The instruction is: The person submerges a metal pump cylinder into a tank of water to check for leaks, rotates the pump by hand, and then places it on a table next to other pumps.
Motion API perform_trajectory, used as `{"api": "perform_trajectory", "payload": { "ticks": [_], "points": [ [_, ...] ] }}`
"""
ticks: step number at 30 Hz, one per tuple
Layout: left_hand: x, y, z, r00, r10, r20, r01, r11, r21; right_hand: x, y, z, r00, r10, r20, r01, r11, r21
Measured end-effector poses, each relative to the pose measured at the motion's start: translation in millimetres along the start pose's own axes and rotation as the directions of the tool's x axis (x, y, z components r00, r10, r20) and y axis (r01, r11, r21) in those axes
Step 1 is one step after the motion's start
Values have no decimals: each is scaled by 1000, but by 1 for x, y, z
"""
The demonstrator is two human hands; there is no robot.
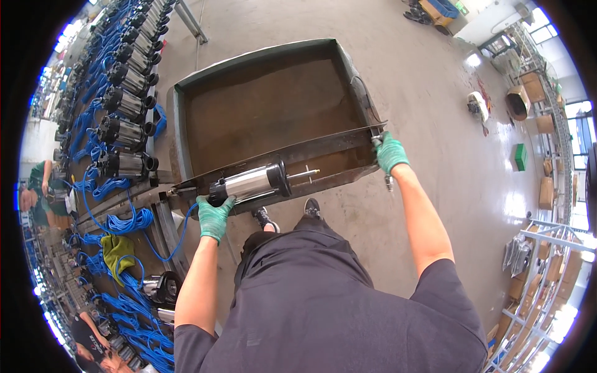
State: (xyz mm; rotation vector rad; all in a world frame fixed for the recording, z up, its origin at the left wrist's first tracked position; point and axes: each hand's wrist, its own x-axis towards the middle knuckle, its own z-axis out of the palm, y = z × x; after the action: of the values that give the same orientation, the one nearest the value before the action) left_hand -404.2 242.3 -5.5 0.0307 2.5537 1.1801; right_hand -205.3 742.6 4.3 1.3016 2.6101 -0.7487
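Note:
A steel-bodied submersible pump [249,184] with black ends lies on its side along the near edge of a large metal tank [179,124]. My left hand [213,219], in a green glove, is closed round the pump's left black end, by a blue cable [186,227]. From the pump's right end sticks a thin rod with a crosspiece and a brass tip [317,171]. At the tank's right near corner, my right hand [391,153], also gloved, closes round a grey metal fitting [377,138]. A second metal end [389,182] shows below that hand. The palm hides the part between.
Brownish liquid [267,105] stands in the tank, and a metal strip [280,152] crosses its near side. Several similar pumps [127,133] with coiled blue cables line the left. A green cloth [118,255] lies there. Two other people [90,336] are at far left; shelves [535,280] stand right.

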Motion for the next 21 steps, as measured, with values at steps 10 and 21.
{"api": "perform_trajectory", "payload": {
  "ticks": [10, 21],
  "points": [
    [-10, 19, -12, 1000, -22, 11, 21, 997, 75, 49, -7, 10, 999, 18, -28, -26, 943, -332],
    [40, -52, -81, 970, 160, -183, -131, 978, 162, -81, -168, 49, 816, -517, -258, 562, 815, 143]
  ]
}}
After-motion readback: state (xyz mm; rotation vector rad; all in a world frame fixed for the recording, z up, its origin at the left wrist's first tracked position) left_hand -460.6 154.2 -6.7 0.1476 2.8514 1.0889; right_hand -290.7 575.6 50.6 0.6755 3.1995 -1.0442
